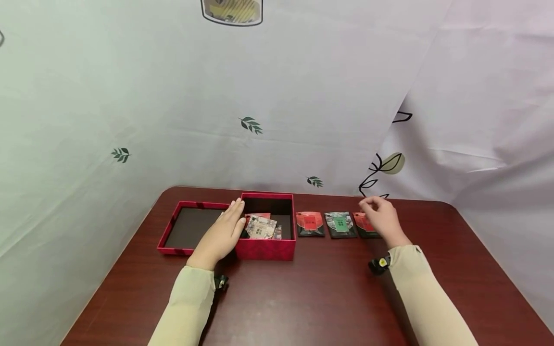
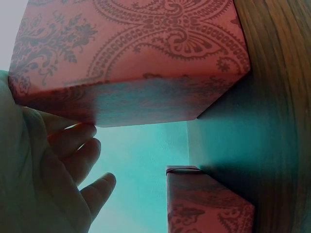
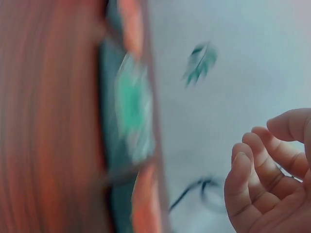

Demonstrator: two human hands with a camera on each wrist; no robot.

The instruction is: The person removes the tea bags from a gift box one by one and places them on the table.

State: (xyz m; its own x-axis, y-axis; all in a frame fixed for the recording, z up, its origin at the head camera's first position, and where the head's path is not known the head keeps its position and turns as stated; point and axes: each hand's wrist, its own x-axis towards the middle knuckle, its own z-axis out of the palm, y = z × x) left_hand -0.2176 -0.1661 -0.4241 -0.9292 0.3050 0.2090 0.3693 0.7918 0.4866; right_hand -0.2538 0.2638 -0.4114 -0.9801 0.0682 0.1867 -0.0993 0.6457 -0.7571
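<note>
My left hand (image 1: 220,240), its fingers straight, lies along the left wall of a red patterned box (image 1: 265,250); the left wrist view shows the fingers at the box's (image 2: 141,43) edge. Inside the open box several small packets, a pale one (image 1: 261,228) on top, lie in a loose heap. Over the right-hand red-and-black packet (image 1: 361,222) hovers my right hand (image 1: 383,218), with loosely bent fingers and nothing held. Left of it, a green-and-black packet (image 1: 340,225) and another red-and-black packet (image 1: 309,224) lie flat in a row.
The shallow red box lid (image 1: 190,228), dark inside, lies left of the box, partly behind my left hand. Everything stands near the back of a reddish-brown table (image 1: 303,298). A white cloth (image 1: 277,158) with leaf prints hangs behind the table.
</note>
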